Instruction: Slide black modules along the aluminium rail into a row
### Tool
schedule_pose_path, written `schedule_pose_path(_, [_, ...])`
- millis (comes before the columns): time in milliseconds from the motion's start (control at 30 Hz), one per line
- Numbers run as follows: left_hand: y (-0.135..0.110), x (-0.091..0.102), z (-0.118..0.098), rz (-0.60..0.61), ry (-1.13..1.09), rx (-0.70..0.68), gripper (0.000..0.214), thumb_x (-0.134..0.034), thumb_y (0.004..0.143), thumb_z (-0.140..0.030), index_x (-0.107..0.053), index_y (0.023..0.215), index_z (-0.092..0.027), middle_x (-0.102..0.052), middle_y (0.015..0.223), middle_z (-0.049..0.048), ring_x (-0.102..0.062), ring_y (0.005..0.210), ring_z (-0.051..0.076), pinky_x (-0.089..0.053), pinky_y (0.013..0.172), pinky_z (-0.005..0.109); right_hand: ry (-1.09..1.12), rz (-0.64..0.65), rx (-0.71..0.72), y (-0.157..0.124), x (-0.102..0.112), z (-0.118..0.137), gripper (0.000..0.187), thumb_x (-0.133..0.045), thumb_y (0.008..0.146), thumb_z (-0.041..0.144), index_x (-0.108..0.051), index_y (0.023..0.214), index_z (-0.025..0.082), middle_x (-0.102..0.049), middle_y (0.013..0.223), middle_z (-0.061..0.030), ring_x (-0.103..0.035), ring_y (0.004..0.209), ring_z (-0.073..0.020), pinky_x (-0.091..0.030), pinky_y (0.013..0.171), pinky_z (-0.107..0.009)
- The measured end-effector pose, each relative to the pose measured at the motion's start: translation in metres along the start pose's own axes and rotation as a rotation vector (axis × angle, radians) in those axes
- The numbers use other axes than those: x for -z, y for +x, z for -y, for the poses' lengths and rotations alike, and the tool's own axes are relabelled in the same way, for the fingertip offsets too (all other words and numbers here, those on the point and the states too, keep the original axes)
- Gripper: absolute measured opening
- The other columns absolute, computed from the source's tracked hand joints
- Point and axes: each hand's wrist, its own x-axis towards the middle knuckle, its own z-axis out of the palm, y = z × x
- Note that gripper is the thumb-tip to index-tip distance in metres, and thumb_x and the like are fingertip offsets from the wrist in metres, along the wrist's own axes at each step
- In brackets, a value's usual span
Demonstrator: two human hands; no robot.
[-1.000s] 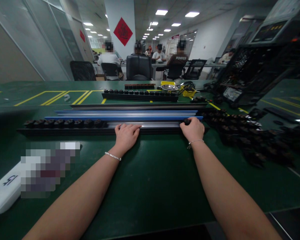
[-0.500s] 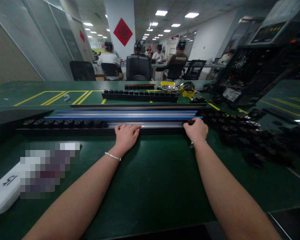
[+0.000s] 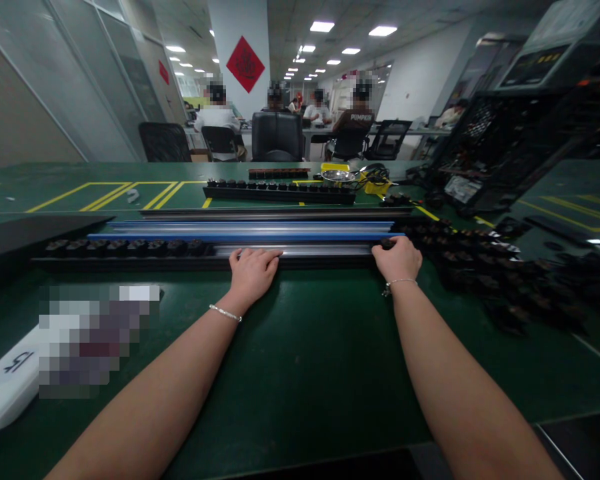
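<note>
A long black rail [image 3: 320, 252] lies across the green table in front of me. Several black socket modules [image 3: 125, 247] fill its left part. My left hand [image 3: 253, 270] rests on the rail's middle, fingers curled over its near edge and holding it down. My right hand [image 3: 397, 260] is at the rail's right end, fingers closed on a small black socket module [image 3: 384, 244] that sits at the rail's mouth.
Blue and silver rails [image 3: 250, 231] lie just behind. A second filled black strip [image 3: 280, 191] sits farther back. A heap of loose black modules [image 3: 485, 263] spreads to the right. A white device [image 3: 7, 383] lies at the left. People sit at desks beyond.
My right hand has slid to the right along the rail, from inside its end to the very end, with the small black module. The left hand has stayed put.
</note>
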Motion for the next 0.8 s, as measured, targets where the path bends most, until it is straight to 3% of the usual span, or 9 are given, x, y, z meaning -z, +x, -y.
schedule_pose_path(433, [0.0, 0.001, -0.001, -0.003, 0.003, -0.009, 0.036, -0.034, 0.092, -0.038, -0.064, 0.111, -0.036, -0.071, 0.101, 0.0003, -0.054, 0.1, 0.024, -0.023, 0.097, 0.046, -0.005, -0.012, -0.038, 0.003, 0.003, -0.004, 0.03, -0.055, 0.066, 0.03, -0.059, 0.092, 0.017, -0.063, 0.097, -0.013, -0.057, 0.096, -0.029, -0.037, 0.095, -0.045])
schedule_pose_path(800, [0.0, 0.0, 0.0, 0.008, 0.008, 0.005, 0.036, -0.035, 0.092, -0.038, -0.064, 0.112, -0.037, -0.071, 0.102, 0.0003, -0.054, 0.101, 0.023, -0.023, 0.098, 0.046, 0.063, -0.032, -0.126, 0.008, 0.006, -0.014, 0.03, -0.057, 0.065, 0.03, -0.058, 0.093, 0.019, -0.06, 0.099, -0.0125, -0.055, 0.095, -0.0285, -0.044, 0.085, -0.042])
